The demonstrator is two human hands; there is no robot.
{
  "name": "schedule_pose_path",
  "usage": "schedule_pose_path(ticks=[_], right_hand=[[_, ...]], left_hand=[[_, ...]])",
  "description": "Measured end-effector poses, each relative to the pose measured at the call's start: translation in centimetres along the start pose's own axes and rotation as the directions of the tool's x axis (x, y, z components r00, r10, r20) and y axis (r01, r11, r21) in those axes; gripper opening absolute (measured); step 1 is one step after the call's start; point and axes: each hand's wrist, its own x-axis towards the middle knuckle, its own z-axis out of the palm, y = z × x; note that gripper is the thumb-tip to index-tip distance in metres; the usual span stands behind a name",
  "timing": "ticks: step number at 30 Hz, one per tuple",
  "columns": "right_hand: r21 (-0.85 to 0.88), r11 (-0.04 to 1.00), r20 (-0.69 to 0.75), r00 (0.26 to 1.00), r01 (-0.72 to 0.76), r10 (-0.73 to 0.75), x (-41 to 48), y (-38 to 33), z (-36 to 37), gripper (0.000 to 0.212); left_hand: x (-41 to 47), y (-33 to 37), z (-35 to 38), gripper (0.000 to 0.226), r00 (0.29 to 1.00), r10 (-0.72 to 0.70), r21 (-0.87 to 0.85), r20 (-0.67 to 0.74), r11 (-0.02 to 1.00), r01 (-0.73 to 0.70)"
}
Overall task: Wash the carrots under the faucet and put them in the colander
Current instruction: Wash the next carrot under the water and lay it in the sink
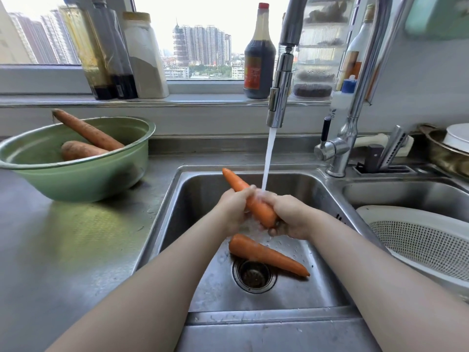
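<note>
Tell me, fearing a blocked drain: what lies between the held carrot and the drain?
Head view: a second carrot lies on the sink floor between the held carrot and the drain, at the drain's upper rim.

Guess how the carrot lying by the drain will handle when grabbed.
Probably slippery: the loose carrot looks wet, lying in the splashed sink. Likely stiff, holding its straight taper. May roll in a curve, since one end is thick and the other pointed.

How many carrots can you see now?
4. A held carrot, left hand and right hand gripping it under the faucet; a sink carrot beside the drain; two bowl carrots in the green bowl. More may hide there.
</note>
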Motion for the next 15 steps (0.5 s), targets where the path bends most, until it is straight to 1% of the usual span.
schedule_pose_path(ticks=[1,2,3,5,6,8,9,10,12,14,15], right_hand=[[-0.002,1.0,-0.027,1.0,0.003,-0.003,0.0,0.0,-0.1,0.039],[-0.001,1.0,-0.048,0.999,0.002,-0.002,0.0,0.0,-0.3,0.042],[0.002,1.0,-0.06,0.998,-0.001,0.001,-0.1,0.0,-0.5,0.047],[0.008,1.0,-0.076,0.997,-0.019,0.019,0.0,0.0,-0.6,0.052],[-0.009,1.0,-0.081,0.996,-0.024,0.023,-0.1,0.0,-0.6,0.049],[-0.082,0.997,-0.071,0.997,-0.017,0.011,0.0,0.0,-0.1,0.037],[-0.097,0.995,-0.054,0.999,-0.011,0.005,0.2,0.1,0.2,0.031],[-0.084,0.996,-0.03,1.0,-0.01,0.008,0.4,0.1,0.4,0.028],[-0.01,1.0,0.038,0.999,-0.02,0.02,0.7,0.0,0.6,0.031],[0.028,0.999,0.128,0.991,-0.029,0.025,0.5,-0.1,0.7,0.032],[0.022,0.999,0.147,0.989,-0.027,0.023,0.3,-0.1,0.8,0.032]], left_hand=[[-0.2,0.1,0.1,0.031,0.999,0.013,0.008,0.029,1.0,-0.014],[-0.4,0.2,0.3,0.033,0.998,0.025,0.0,0.051,1.0,-0.025],[-0.5,0.2,0.6,0.042,0.998,0.038,0.001,0.052,0.999,-0.038],[-0.7,0.4,1.4,0.061,0.998,0.065,0.056,0.0,0.996,-0.065],[-0.7,0.4,1.8,0.06,0.996,0.078,0.082,-0.045,0.994,-0.074],[-0.5,0.3,2.4,0.036,0.984,0.072,0.071,-0.165,0.996,-0.061],[-0.4,0.3,2.5,0.03,0.975,0.052,0.033,-0.215,0.998,-0.046],[-0.5,0.4,2.6,0.029,0.967,0.043,-0.001,-0.252,0.999,-0.045],[-0.7,0.6,2.6,0.036,0.948,0.057,-0.024,-0.313,0.997,-0.068],[-1.0,0.7,2.4,0.036,0.933,0.084,-0.017,-0.35,0.995,-0.096],[-1.2,0.8,2.3,0.033,0.934,0.096,0.014,-0.344,0.995,-0.097]])
